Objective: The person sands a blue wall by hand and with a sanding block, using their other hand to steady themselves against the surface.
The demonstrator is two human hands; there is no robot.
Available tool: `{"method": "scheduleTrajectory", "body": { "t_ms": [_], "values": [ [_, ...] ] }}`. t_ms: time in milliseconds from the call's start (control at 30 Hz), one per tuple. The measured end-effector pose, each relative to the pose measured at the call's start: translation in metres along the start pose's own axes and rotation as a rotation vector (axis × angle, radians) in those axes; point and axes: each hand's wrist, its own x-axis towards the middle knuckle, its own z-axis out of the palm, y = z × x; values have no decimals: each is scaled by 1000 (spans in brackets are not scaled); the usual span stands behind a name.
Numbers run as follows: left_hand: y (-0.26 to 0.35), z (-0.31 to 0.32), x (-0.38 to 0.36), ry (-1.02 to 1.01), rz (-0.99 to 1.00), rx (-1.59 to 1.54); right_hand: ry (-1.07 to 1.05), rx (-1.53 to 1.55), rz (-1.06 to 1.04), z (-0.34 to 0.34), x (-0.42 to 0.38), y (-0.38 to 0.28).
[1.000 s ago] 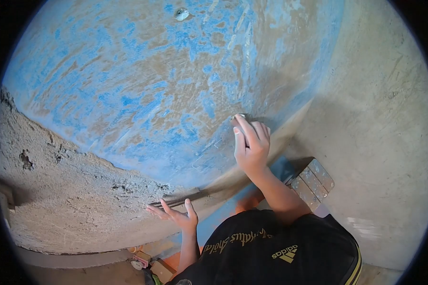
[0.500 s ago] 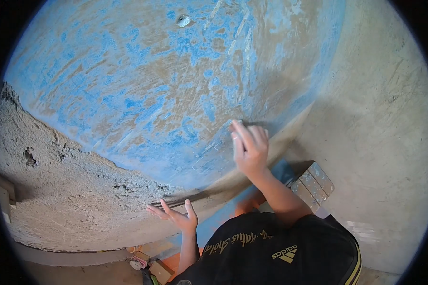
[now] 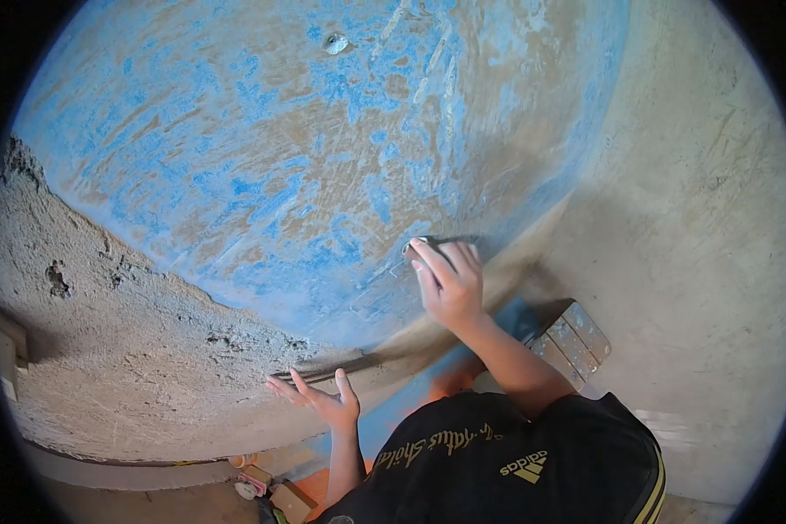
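Observation:
My right hand (image 3: 452,284) is closed, with its fingertips against the blue, patchily worn wall (image 3: 262,131). A small flat piece (image 3: 415,245) shows at the fingertips; its kind is hard to make out, and most of it is hidden by the fingers. Pale scratch lines run over the paint around it. Lower left, my left hand (image 3: 323,397) is open with fingers spread, its fingertips at a dark gap by the rough bare plaster (image 3: 175,336). Nothing is held in it.
A smooth grey wall (image 3: 672,218) rises on the right. Behind my right forearm is a paint-spotted slatted wooden board (image 3: 576,341). A cardboard box (image 3: 293,502) and small items sit below at lower left. A round hole (image 3: 335,43) marks the upper wall.
My right hand has shifted a little left and down along the painted wall, with the small flat piece still at its fingertips. My left hand has hardly moved.

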Motion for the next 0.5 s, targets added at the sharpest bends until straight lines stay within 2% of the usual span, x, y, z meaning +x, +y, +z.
{"method": "scheduleTrajectory", "body": {
  "t_ms": [100,167,267,367,467,500],
  "values": [
    [2,3,1,15,-24,17,92,-54,138,-12,14,34],
    [11,2,3,17,-56,0,227,-80,131,-28,39,52],
    [30,1,8,46,-124,-63,168,-172,-69,-53,67,69],
    [47,3,13,85,-190,-99,13,-161,-387,-66,85,79],
    [65,4,19,110,-204,-79,53,-370,-524,-74,125,106],
    [70,7,22,116,-184,-73,104,-356,-456,-78,145,114]
  ]
}}
